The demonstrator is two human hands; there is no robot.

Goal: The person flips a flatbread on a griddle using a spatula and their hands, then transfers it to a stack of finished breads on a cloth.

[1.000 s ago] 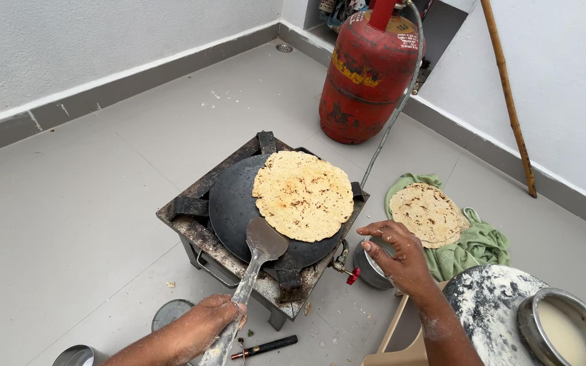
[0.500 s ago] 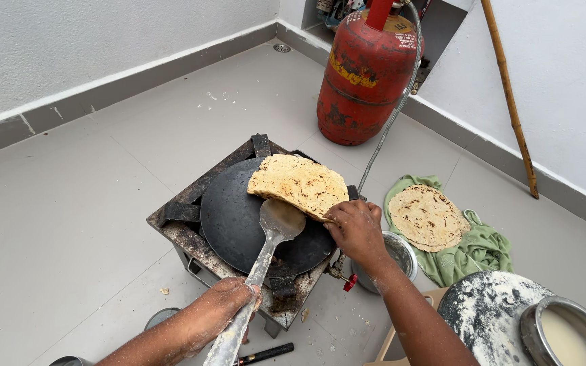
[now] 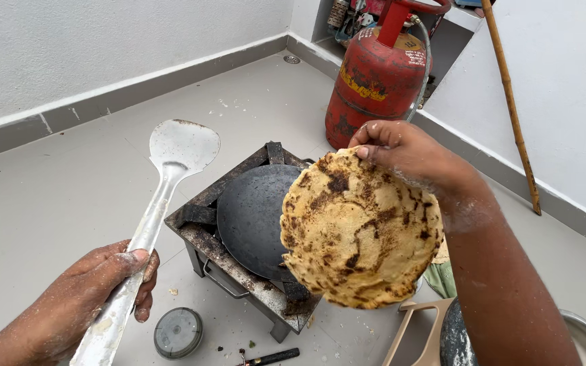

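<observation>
The left hand [image 3: 106,288], dusted with flour, is closed around the handle of a long flat metal spatula [image 3: 160,196], whose broad blade tilts up and away over the grey floor [image 3: 49,203], clear of the stove. The right hand [image 3: 401,152] pinches the top edge of a round, brown-charred flatbread [image 3: 357,234] between fingertips and thumb, so the bread hangs free in the air above the near right corner of the stove.

Held only by that narrow pinch, the flatbread could tear at the rim under its own weight, or slip and drop onto the floor or the stove edge; it is probably hot, which may loosen the grip. The raised spatula could swing wide.

The bread looks thin and stiff enough to hang almost flat, with dark scorch marks scattered over a mottled tan surface and a slightly ragged edge.

Beyond it sits the round black iron griddle [image 3: 255,217], bare, on a square rusty metal stove [image 3: 201,217]. Farther back stands a red gas cylinder [image 3: 377,78].
</observation>
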